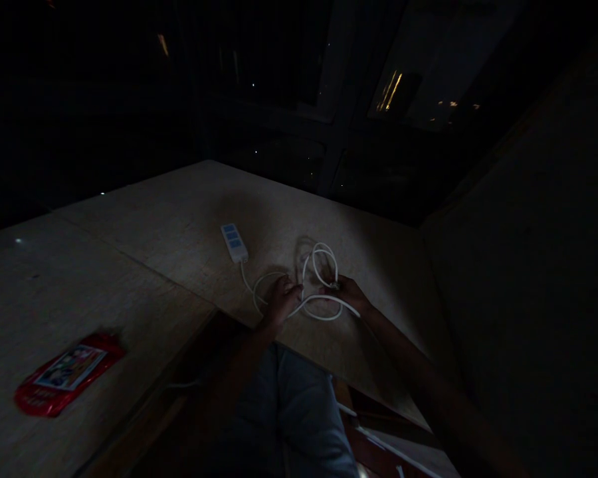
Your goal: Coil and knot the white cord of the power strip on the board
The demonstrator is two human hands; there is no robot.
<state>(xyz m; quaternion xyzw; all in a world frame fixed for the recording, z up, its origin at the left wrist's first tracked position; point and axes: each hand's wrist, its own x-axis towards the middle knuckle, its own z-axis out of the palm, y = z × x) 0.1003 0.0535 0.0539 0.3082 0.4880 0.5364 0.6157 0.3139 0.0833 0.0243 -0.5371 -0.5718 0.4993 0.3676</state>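
Observation:
A white power strip (pixel 234 242) with blue sockets lies on the wooden table (pixel 144 252), its white cable (pixel 321 262) looping toward me in several coils. My left hand (pixel 282 299) is closed on a stretch of the cable near the table's front edge. My right hand (pixel 349 292) pinches the cable near what looks like the plug end. Both hands sit close together over the coils. The scene is very dark.
A red flat packet (pixel 67 375) with a printed label lies at the lower left on the table. A dark board or wall (pixel 528 279) rises on the right. Dark windows with small lights stand behind the table. My lap is below the table edge.

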